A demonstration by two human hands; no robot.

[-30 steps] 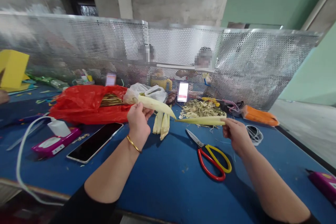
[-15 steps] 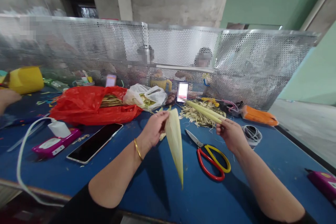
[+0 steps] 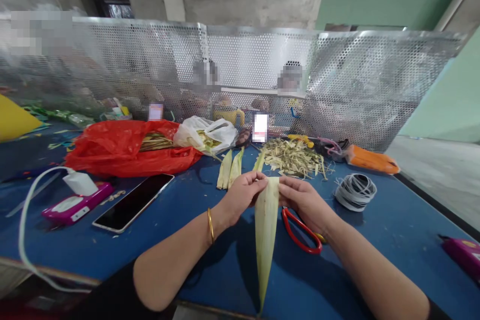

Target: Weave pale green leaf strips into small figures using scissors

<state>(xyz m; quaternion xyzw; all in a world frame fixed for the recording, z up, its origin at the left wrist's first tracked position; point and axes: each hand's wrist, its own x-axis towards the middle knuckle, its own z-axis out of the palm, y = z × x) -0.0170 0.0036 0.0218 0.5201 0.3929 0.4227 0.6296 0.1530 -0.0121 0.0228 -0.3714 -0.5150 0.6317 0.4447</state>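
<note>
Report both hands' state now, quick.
Left hand: closed, pinching the top of the hanging pale husk.
Right hand: closed, pinching the same husk's top edge from the other side.

Craft workshop, scissors (image 3: 302, 232), perforated metal partition (image 3: 258, 60)

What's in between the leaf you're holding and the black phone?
My left arm and its gold bangle are between the leaf and the phone, with bare blue table beside the arm. The head view shows it.
</note>
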